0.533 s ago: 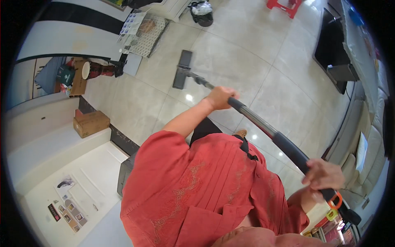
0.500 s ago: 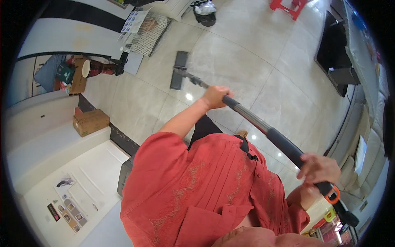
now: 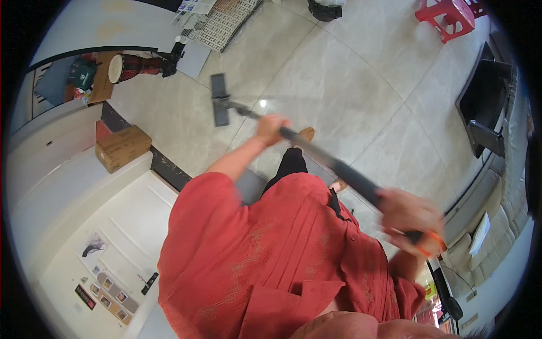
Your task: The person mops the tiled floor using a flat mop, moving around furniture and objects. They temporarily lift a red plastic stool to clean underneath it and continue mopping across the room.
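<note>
A long-handled flat mop (image 3: pixel 322 158) slants across the view from far left to near right. Its dark rectangular head (image 3: pixel 219 100) lies against the pale tiled floor. Partway down the pole, my left hand (image 3: pixel 271 129) is closed around the grey shaft. My right hand (image 3: pixel 411 217), smeared by motion, wraps the black grip near the top end. An orange ring (image 3: pixel 436 242) shows at the grip's end, beside my right wrist.
A drum (image 3: pixel 135 68) and a flat grey panel (image 3: pixel 195 58) lie left of the mop head. A cardboard box (image 3: pixel 123 148) sits near the left wall. Farther off are a dark bin (image 3: pixel 324 11) and a red stool (image 3: pixel 446 20). A pale sofa (image 3: pixel 480 254) lines the right side.
The mop head has moved left and nearer over the floor. Both hands have shifted left in the picture with the pole. My view has turned, and a shoe now shows ahead.
</note>
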Demonstrator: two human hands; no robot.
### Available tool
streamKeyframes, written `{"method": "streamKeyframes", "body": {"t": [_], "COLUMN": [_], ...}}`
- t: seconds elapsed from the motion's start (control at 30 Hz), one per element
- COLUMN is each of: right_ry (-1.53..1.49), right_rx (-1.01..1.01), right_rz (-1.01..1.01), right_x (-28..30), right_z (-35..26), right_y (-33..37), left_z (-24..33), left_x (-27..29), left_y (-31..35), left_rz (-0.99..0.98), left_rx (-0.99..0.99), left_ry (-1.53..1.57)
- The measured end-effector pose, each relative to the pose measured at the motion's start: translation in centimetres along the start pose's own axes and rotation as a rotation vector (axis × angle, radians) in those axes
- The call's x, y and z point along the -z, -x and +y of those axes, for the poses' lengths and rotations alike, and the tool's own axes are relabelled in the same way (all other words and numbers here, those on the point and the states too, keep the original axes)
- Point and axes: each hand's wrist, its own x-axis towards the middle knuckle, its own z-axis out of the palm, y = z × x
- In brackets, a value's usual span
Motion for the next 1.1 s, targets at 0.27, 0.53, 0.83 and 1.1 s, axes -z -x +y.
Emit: {"method": "streamKeyframes", "body": {"t": [0.27, 0.53, 0.83, 1.1], "right_ry": [0.286, 0.064, -0.011, 0.091], "right_rx": [0.008, 0.130, -0.064, -0.066], "right_rz": [0.060, 0.109, -0.149, 0.126], "right_x": [9.8, -2.5, -13.7, -12.7], "right_z": [-17.8, -5.1, -0.4, -6.3], "right_y": [11.5, 2.0, 5.7, 10.4], "left_z": [21.0, 6.3, -3.5, 5.5], "left_x": [-4.8, 1.5, 1.6, 0.0], "left_y": [-10.0, 2.0, 15.5, 13.0], "left_rz": [-0.081, 0.071, -0.042, -0.025], "left_rx": [-0.313, -0.073, 0.143, 0.028], "left_ry": [0.312, 0.195, -0.211, -0.033]}}
